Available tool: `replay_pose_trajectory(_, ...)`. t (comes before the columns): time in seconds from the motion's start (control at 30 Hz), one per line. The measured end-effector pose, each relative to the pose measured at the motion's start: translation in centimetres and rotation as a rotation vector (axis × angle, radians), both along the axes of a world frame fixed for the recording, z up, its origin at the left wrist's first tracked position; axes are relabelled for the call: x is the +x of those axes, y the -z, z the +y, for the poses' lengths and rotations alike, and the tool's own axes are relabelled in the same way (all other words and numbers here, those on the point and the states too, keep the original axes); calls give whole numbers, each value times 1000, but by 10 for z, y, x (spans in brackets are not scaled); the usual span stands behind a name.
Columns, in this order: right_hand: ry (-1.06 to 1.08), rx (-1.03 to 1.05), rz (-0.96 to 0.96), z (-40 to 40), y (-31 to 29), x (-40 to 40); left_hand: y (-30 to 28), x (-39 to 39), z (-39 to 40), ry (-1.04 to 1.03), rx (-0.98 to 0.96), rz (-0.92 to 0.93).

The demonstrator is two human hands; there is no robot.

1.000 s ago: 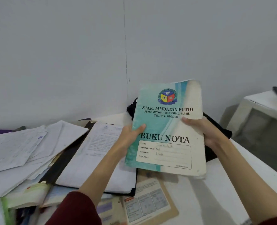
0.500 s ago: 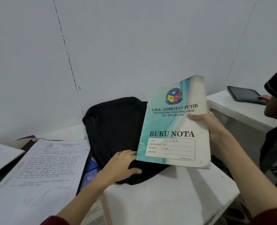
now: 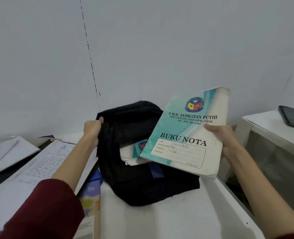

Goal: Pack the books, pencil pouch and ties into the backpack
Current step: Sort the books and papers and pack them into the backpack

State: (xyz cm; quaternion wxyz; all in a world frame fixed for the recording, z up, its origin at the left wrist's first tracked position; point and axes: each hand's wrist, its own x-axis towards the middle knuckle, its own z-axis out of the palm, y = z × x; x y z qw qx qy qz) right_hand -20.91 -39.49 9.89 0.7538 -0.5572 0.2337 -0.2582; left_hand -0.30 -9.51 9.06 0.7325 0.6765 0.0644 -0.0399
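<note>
Black backpack now lifted open by left hand.

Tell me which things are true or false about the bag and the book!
1. The left hand grips the black backpack. True.
2. The right hand holds a red book. False: the notebook is teal and white.
3. Books already sit inside the backpack. True.
4. The notebook lies flat on the table. False: it is held up over the backpack.
</note>
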Motion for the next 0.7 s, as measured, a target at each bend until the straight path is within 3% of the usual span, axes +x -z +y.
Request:
replay_pose_trajectory(0.13,166,81,-45,14,26,20,-40,-1,-13,-49,-50,-111)
replay_pose_trajectory(0.27,319,60,-54,56,63,52,-62,-23,-43,33,375,-468)
replay_pose_trajectory(0.37,111,78,-15,101,90,69,-62,-41,-58,142,609,-689)
replay_pose_trajectory(0.5,-207,134,183,144,99,73,-66,-48,-60,192,693,-757)
replay_pose_trajectory(0.63,-713,-68,345,151,76,57,-71,-50,-52,225,751,-788)
replay_pose_trajectory(0.7,-780,-189,297,144,60,49,-74,-50,-48,236,781,-797)
